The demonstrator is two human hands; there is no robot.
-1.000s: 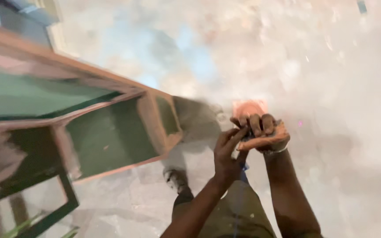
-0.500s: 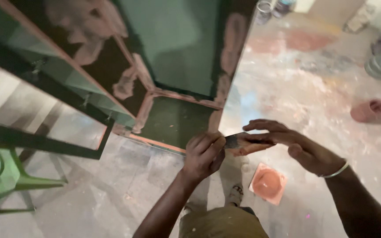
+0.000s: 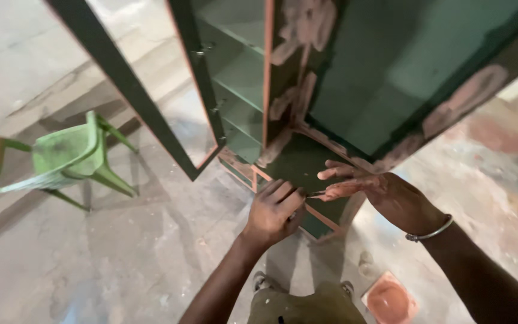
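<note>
A tall green cabinet (image 3: 385, 78) with pink putty patches stands open on the floor (image 3: 121, 258); a green plastic chair (image 3: 61, 159) is well apart. The left hand (image 3: 274, 213) is closed around a small scraper (image 3: 314, 194) at the cabinet's lower edge. The right hand (image 3: 373, 189), fingers extended, touches its blade, probably to clean it.

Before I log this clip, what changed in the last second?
The view swung from floor to the green metal cabinet. Both hands came up from over the square pinkish-filler tile to the cabinet's base; the left hand and right hand stay together around a small tool, barely visible.
</note>
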